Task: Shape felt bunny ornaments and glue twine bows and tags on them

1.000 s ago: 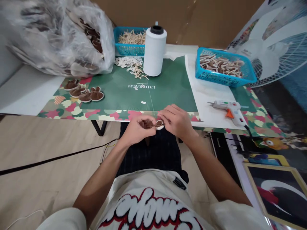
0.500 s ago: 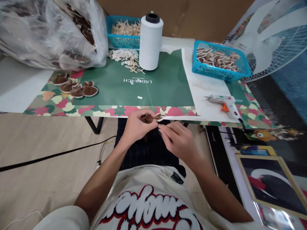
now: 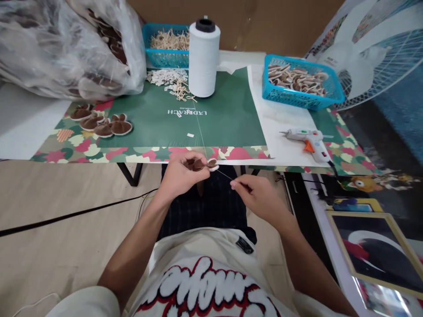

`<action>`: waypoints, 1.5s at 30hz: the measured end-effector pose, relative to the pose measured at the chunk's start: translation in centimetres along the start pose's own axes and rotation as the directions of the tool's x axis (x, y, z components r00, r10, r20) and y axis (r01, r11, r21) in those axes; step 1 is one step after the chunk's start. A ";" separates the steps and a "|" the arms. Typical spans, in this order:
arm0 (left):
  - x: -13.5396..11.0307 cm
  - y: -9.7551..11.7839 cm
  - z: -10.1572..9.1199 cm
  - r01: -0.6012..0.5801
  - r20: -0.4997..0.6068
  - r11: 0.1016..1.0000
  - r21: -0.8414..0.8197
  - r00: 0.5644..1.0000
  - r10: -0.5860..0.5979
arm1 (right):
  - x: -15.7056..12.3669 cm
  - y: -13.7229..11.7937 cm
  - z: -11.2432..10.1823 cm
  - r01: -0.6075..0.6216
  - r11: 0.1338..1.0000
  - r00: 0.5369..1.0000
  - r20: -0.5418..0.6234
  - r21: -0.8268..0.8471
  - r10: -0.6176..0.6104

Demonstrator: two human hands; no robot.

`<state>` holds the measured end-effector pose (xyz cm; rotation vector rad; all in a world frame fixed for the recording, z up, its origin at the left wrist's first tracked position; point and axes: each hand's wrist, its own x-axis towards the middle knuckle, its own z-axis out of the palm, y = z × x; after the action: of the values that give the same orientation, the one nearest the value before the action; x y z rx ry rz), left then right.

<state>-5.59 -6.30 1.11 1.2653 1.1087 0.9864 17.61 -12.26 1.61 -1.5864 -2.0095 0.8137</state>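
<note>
My left hand (image 3: pixel 178 176) pinches a small brown plush piece with white-edged ear shapes (image 3: pixel 213 164), just off the table's front edge. Part of the piece is hidden behind my fingers. A thin white thread (image 3: pixel 200 125) comes down from the table to the piece, near a big white thread cone (image 3: pixel 203 61). On the other side, my right hand (image 3: pixel 259 193) has thumb and fingertips closed on the thread, which is stretched straight between both hands. Several finished-looking brown plush pieces (image 3: pixel 121 127) with white rims lie at the table's left.
Two blue baskets stand at the back: one with beige cord loops (image 3: pixel 165 57), one with brown-and-white ear pieces (image 3: pixel 304 103). A glue gun (image 3: pixel 306 138) lies at right, near a white fan (image 3: pixel 355 57). A plastic bag (image 3: pixel 109 53) bulges at left. White tags (image 3: pixel 165 76) lie in a pile.
My right hand has moved right, away from the plush piece, drawing the thread out straight. My left hand, still holding the piece, has shifted slightly left.
</note>
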 end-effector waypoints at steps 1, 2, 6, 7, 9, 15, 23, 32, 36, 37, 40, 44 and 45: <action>0.0 0.1 0.1 0.009 0.037 1.000 0.012 0.999 -0.009 | 0.5 -0.2 -0.3 0.009 1.000 0.996 -0.091 0.008 -0.008; -0.1 0.2 0.1 0.014 0.070 0.999 0.030 0.997 -0.016 | 1.1 -0.6 -0.6 0.026 1.000 0.980 -0.199 0.014 -0.023; 0.1 0.4 0.5 0.019 0.094 0.996 0.084 0.995 -0.027 | 2.6 -3.6 -2.2 0.249 0.963 0.843 -0.514 0.108 -0.160; 0.3 0.5 0.6 0.018 0.081 0.997 0.080 0.996 -0.024 | 2.5 -4.4 -2.3 0.328 0.932 0.816 -0.542 0.153 -0.198; 0.6 0.6 0.7 0.018 0.050 0.999 0.035 0.999 -0.020 | 1.5 -5.6 -1.9 0.449 0.849 0.798 -0.551 0.277 -0.243; 0.6 0.5 0.9 0.029 -0.004 0.997 -0.069 1.000 -0.030 | -2.6 -6.4 1.4 0.368 0.571 0.928 -0.254 0.734 -0.271; 0.5 0.9 1.2 0.026 -0.023 0.997 -0.068 0.999 -0.028 | -0.1 -8.1 -0.9 0.311 0.846 0.943 -0.251 0.433 -0.218; -1.6 1.3 2.6 -0.006 0.130 0.998 -0.065 0.991 0.014 | -1.4 -9.0 -0.3 0.286 0.832 0.933 -0.334 0.476 -0.129; -3.0 1.5 3.2 0.061 0.174 0.993 -0.100 0.984 -0.042 | -1.2 -8.6 -0.8 0.228 0.872 0.940 -0.332 0.433 -0.081; -3.0 1.4 3.2 0.064 0.184 0.993 -0.103 0.982 -0.044 | -0.7 -8.4 -1.1 0.243 0.879 0.944 -0.309 0.409 -0.117; -2.6 0.9 3.2 0.044 0.179 0.995 -0.085 0.983 -0.028 | 1.9 -7.5 -2.5 0.364 0.892 0.927 -0.198 0.267 -0.318; -1.3 0.2 2.8 0.006 0.089 0.995 -0.104 0.996 0.003 | 4.0 -6.3 -3.8 0.516 0.822 0.854 0.075 -0.242 -0.514; -1.0 0.1 2.8 -0.002 0.058 0.995 -0.105 0.998 0.009 | 3.9 -6.0 -3.8 0.525 0.759 0.846 0.139 -0.386 -0.515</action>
<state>-3.08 -7.82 1.20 1.2059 0.9962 0.9925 14.98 -8.82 8.43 -1.0862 -2.5864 0.1958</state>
